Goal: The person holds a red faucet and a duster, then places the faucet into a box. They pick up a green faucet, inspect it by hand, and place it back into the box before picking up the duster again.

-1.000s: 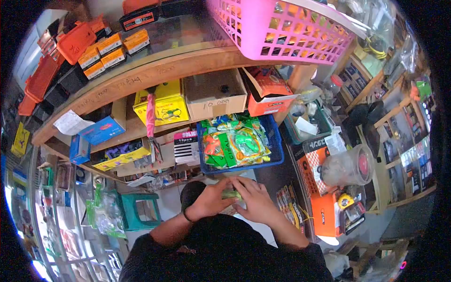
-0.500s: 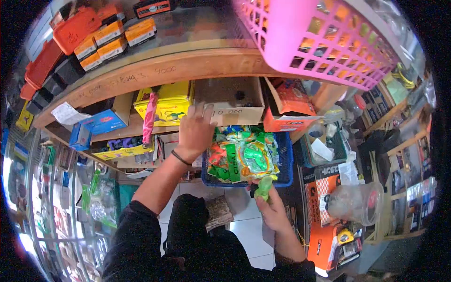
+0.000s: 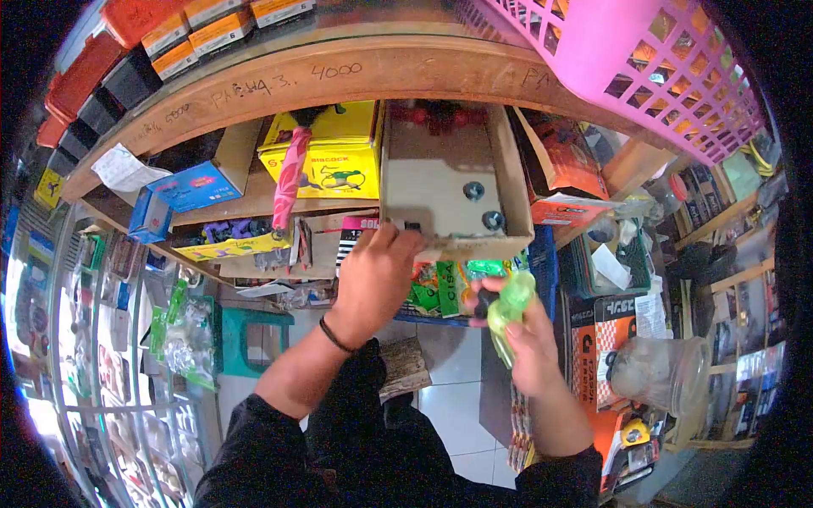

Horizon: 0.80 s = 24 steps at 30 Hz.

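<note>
My left hand [image 3: 377, 275] is closed on the front left corner of a long open cardboard box [image 3: 436, 182], which juts out from the shelf. Inside the box lie a couple of small round dark-blue shiny pieces and some red pieces at the back. A small black bit shows right at the left fingertips. In my right hand [image 3: 535, 351] is a translucent yellow-green plastic piece [image 3: 514, 296] with a round flared head, and something black shows beside it between the fingers. Below the box, green packets [image 3: 434, 289] sit in a blue basket [image 3: 546, 271], partly covered.
A yellow box [image 3: 339, 173] with a pink wrapped strip [image 3: 290, 178] stands left of the cardboard box, an orange box [image 3: 567, 169] right of it. A pink basket [image 3: 593, 51] overhangs the upper right. A green stool [image 3: 250, 315] stands at lower left.
The cardboard box has come out toward me with my left hand at its front, now covering much of the blue basket. My right hand has moved up and right with the green piece.
</note>
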Each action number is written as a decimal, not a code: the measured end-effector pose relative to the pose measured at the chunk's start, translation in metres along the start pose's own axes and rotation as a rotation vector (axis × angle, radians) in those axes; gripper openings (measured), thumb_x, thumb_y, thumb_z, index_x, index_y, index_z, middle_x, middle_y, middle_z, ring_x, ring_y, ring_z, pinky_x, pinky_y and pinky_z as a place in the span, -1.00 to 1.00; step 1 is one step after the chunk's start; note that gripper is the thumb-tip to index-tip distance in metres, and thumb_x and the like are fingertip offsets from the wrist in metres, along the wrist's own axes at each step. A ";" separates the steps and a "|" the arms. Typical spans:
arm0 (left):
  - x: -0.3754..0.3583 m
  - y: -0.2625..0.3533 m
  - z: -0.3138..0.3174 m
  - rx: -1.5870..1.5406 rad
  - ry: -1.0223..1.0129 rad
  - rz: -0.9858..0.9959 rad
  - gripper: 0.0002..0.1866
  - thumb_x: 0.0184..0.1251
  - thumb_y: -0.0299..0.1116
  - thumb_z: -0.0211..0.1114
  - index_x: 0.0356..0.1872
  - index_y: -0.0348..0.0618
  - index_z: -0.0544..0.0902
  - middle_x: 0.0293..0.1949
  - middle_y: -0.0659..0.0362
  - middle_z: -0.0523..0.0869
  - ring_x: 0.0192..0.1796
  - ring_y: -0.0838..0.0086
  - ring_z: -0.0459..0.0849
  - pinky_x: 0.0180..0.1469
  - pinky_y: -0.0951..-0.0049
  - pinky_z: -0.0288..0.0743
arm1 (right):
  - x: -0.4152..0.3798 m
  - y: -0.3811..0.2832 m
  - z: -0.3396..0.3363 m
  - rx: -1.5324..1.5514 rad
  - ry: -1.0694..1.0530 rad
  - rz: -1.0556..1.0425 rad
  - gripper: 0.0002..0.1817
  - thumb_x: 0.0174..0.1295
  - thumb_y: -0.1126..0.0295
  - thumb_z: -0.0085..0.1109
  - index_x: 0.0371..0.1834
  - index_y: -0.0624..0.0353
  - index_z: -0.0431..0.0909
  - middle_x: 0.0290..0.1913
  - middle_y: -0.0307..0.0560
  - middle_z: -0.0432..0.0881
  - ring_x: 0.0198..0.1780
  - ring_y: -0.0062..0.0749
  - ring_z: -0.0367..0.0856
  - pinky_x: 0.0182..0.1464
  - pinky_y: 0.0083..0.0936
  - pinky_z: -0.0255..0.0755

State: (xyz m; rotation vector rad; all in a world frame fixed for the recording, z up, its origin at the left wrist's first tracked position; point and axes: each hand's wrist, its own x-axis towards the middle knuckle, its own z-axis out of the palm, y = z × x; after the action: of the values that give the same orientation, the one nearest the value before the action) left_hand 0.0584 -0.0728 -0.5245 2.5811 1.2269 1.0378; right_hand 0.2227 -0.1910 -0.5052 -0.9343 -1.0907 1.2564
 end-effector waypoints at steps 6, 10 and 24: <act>-0.024 0.016 -0.009 -0.059 -0.002 -0.036 -0.88 -0.06 -0.48 0.15 -0.42 -0.08 0.50 -0.47 0.17 0.46 -0.41 0.30 0.47 -0.46 0.36 0.42 | 0.070 -0.037 0.016 -1.156 -0.053 -0.515 -0.51 0.01 0.37 0.08 0.01 0.28 0.22 -0.06 0.11 0.34 -0.02 -0.06 0.33 0.01 -0.36 0.25; -0.028 0.016 -0.012 -0.060 0.000 -0.039 -0.85 -0.07 -0.50 0.14 -0.40 -0.07 0.51 -0.45 0.18 0.46 -0.40 0.31 0.46 -0.43 0.38 0.42 | 0.138 -0.017 0.006 -1.419 -0.109 -0.360 -0.54 -0.03 0.35 0.12 -0.03 0.18 0.27 -0.07 0.04 0.37 0.00 -0.07 0.34 -0.04 -0.28 0.29; -0.029 0.009 -0.012 -0.092 -0.018 -0.044 -0.80 -0.11 -0.53 0.17 -0.37 -0.08 0.56 -0.41 0.18 0.51 -0.38 0.29 0.46 -0.37 0.36 0.41 | 0.268 0.052 0.000 -1.645 -0.176 0.178 -0.54 0.15 0.36 -0.33 0.17 0.12 0.12 0.24 0.04 0.09 0.22 -0.14 0.13 0.14 -0.32 0.17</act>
State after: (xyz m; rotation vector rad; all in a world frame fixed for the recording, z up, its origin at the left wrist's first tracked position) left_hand 0.0442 -0.1020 -0.5273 2.4783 1.1969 1.0344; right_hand 0.2067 0.0805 -0.5254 -2.1321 -2.2363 0.3044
